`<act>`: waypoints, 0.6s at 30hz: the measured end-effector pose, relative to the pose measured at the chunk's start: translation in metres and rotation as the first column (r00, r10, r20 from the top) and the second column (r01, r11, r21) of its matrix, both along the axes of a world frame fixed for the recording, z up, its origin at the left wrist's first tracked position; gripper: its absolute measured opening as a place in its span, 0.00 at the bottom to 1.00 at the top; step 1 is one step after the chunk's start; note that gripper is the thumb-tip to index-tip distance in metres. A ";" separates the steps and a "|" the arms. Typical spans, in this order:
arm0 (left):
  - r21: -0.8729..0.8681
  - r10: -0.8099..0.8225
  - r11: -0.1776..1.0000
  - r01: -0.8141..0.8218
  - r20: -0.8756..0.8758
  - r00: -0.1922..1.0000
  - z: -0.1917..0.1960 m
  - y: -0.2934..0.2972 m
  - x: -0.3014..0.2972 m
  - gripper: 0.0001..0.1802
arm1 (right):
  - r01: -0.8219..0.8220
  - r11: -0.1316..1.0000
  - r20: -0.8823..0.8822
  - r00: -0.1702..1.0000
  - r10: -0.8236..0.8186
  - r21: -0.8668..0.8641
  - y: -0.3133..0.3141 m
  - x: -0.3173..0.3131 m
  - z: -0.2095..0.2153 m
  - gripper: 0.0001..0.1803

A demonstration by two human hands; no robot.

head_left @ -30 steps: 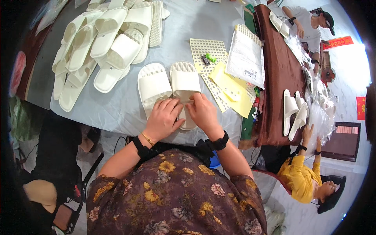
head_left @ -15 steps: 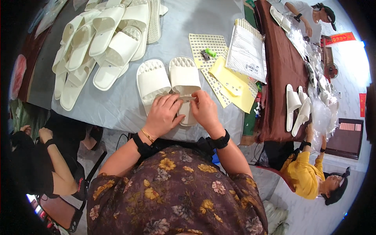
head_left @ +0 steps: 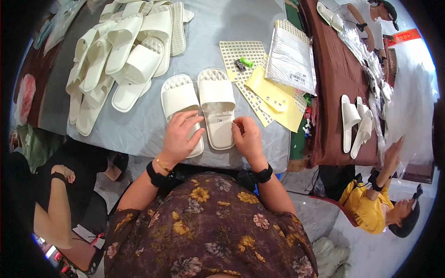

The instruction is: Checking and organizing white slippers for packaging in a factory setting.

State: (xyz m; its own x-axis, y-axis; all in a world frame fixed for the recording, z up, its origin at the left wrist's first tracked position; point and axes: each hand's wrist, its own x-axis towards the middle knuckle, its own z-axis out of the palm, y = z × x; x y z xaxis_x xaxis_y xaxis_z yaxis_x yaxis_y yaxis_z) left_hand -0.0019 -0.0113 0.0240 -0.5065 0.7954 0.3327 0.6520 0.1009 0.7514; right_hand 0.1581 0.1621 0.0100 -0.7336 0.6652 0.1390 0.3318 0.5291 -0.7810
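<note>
While both hands work at the near edge of the grey-covered table (head_left: 153,134), the pair of cream foam slide slippers (head_left: 199,104) lies side by side, toes toward twelve o'clock, directly ahead of the person. The left hand (head_left: 181,135) rests spread and flat over the heel of the left slipper (head_left: 180,102), clamped on nothing. The right hand (head_left: 248,138) sits at three o'clock of the heel of the right slipper (head_left: 218,111), fingertips pinched together at the slipper's edge; whether a small item is held between them cannot be told. A small pale label (head_left: 219,121) shows on that slipper's footbed. Risk, as judged: both heels lie close to the table's near edge, so a push from either hand could slide a slipper off to the floor. Any small sticker handled by the right hand could go on crooked or stick to the fingers. At one o'clock, the yellow paper sheets (head_left: 273,97), perforated cream sheets (head_left: 241,51) and white padded packet (head_left: 291,58) overlap loosely; an elbow sweep could scatter them. The heap of cream slippers (head_left: 125,51) at ten o'clock is stacked unevenly and could slump toward the working pair.
</note>
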 end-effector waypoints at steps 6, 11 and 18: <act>-0.133 0.112 0.983 -0.131 -0.135 0.984 -0.002 -0.001 0.003 0.19 | 0.032 0.999 -0.087 0.996 -0.029 0.032 -0.002 0.000 -0.007 0.04; -0.214 0.100 0.966 -0.148 -0.220 0.970 0.004 0.022 0.009 0.24 | 0.062 0.997 -0.162 0.985 -0.052 0.055 -0.003 0.000 -0.014 0.05; -0.172 0.141 0.967 -0.187 -0.247 0.959 0.000 0.038 0.008 0.31 | 0.035 0.999 -0.238 0.971 -0.034 0.001 -0.008 0.002 -0.023 0.05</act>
State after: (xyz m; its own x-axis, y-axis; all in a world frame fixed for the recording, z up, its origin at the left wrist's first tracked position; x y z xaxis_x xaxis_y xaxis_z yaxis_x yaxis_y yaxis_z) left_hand 0.0062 0.0269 0.0239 -0.5630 0.7679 0.3055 0.7675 0.3486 0.5379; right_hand 0.1602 0.1538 -0.0127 -0.6554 0.6884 0.3108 0.1547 0.5251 -0.8369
